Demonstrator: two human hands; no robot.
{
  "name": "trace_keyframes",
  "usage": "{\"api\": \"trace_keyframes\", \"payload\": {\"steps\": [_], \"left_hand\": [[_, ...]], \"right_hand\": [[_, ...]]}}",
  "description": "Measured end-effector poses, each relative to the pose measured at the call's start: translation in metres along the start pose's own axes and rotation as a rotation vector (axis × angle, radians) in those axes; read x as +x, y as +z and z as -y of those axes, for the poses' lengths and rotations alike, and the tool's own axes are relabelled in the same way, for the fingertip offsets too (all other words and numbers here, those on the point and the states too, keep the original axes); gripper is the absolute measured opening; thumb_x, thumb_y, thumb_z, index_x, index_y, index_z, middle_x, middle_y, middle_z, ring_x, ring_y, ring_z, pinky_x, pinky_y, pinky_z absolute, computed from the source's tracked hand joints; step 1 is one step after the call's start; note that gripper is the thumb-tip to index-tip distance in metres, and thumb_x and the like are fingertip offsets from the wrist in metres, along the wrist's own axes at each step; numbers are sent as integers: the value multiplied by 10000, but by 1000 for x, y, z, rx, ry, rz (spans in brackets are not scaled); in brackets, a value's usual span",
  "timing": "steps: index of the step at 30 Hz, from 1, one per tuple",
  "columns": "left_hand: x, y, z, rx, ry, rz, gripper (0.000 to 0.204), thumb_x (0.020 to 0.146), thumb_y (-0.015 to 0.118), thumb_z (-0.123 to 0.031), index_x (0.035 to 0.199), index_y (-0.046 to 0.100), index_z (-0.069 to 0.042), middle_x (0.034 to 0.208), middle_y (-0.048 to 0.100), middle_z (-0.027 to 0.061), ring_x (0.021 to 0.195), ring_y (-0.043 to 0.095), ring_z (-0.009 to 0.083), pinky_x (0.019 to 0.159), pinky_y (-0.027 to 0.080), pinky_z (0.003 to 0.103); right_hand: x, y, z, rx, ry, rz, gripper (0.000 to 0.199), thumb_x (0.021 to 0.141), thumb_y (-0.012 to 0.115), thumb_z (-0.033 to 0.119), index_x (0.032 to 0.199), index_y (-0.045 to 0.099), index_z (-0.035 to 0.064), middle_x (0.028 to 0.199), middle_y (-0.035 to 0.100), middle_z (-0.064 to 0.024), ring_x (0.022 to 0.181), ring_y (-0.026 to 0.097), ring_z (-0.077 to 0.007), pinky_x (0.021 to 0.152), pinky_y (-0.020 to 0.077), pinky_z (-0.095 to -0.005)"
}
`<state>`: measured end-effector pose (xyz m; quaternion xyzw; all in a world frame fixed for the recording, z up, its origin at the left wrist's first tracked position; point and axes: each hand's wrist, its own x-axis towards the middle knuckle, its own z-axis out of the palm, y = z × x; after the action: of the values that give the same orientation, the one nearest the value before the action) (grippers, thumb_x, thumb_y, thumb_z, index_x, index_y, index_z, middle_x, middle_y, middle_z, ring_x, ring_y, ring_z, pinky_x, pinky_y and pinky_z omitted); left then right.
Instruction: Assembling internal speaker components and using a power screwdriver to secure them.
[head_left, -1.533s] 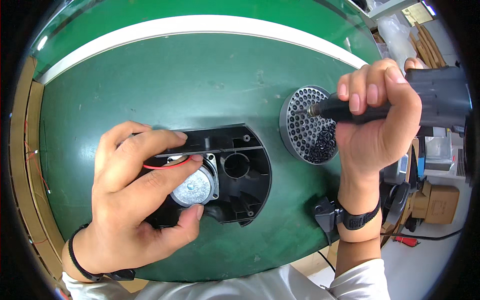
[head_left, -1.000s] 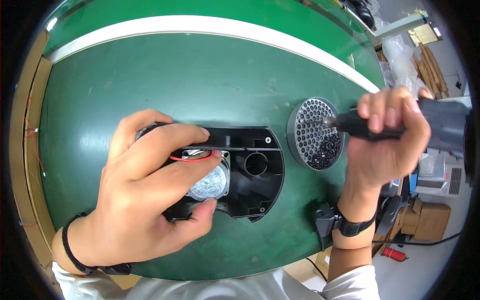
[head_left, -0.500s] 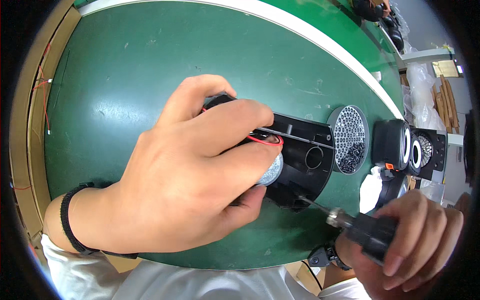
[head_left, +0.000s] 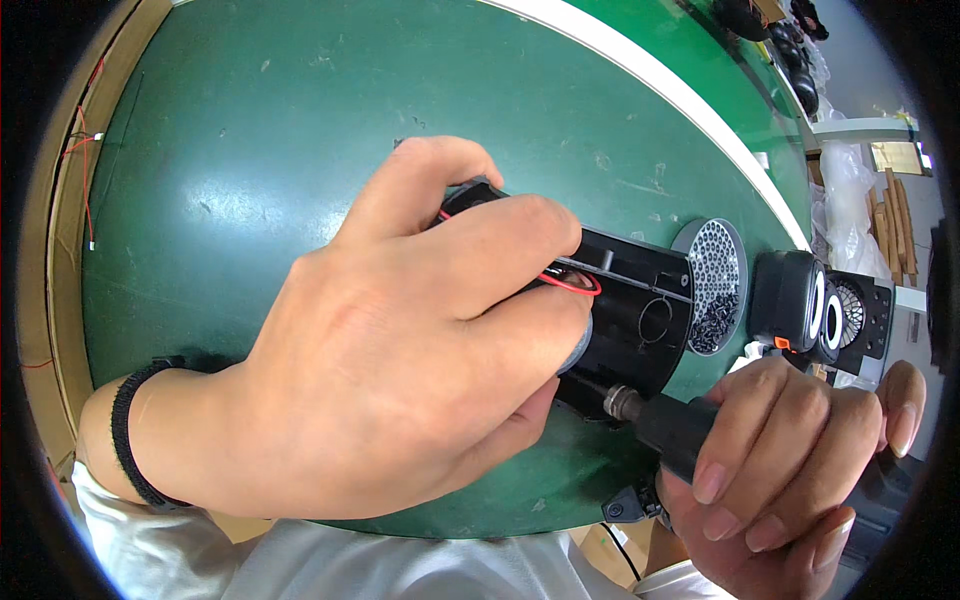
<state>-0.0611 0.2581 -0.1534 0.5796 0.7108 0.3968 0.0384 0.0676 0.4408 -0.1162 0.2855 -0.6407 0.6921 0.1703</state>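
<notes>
My left hand (head_left: 400,330) is clamped over a black plastic housing (head_left: 630,345), its fingers wrapped round the part. Red and black wires (head_left: 572,283) loop out between the fingers, and a round silvery piece (head_left: 581,352) shows partly beneath them. In my right hand (head_left: 785,450) is a black powered screwdriver (head_left: 668,428), held by its body. Its metal nose is down against the housing's near right corner; the bit's tip is hidden inside. Just beyond the housing stands a round grey tray (head_left: 743,275) with a dimpled floor and small black screws.
Black speaker-like units (head_left: 783,298) with white rings stand at the right, beside a black grille panel (head_left: 852,315). A cardboard edge (head_left: 52,300) borders the green table (head_left: 260,130) at left, with thin red wires (head_left: 88,200) on it. Clear plastic wrap (head_left: 848,190) hangs at far right.
The screwdriver has moved left and its nose now presses at the housing corner, the bit no longer showing. My left hand and the housing appear slightly farther right.
</notes>
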Motion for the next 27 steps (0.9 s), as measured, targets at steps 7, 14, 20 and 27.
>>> {"api": "trace_keyframes", "payload": {"steps": [7, 14, 20, 27], "left_hand": [[4, 0, -2, -9, 21, -6, 509, 501, 828, -61, 995, 708, -26, 1081, 652, 134, 902, 621, 268, 915, 449, 462], [-2, 11, 8, 5, 297, -260, 505, 501, 834, -54, 987, 699, -16, 1068, 648, 132, 905, 618, 277, 910, 455, 463], [-10, 7, -2, -38, -63, -1, 492, 504, 841, -21, 973, 690, -7, 1059, 639, 130, 919, 609, 295, 929, 459, 470], [-11, 7, 0, -31, -19, 11, 478, 525, 842, -26, 979, 695, -6, 1103, 626, 129, 957, 595, 310, 942, 455, 480]], "right_hand": [[6, -3, 20, -57, 244, 12, 433, 1011, 547, 188, 1385, 331, 160, 807, 519, -38, 643, 531, -185, 665, 495, -397], [0, 6, 8, -89, 151, -14, 410, 1004, 536, 147, 1353, 323, 173, 791, 532, -50, 615, 529, -179, 655, 509, -394], [-1, 22, -7, -34, -66, -18, 378, 1001, 537, 129, 1313, 328, 173, 756, 528, -43, 560, 508, -170, 643, 521, -385], [0, 59, -14, -209, 91, -545, 366, 917, 676, 140, 1129, 379, 120, 655, 526, 2, 524, 519, -123, 597, 500, -299]]}}
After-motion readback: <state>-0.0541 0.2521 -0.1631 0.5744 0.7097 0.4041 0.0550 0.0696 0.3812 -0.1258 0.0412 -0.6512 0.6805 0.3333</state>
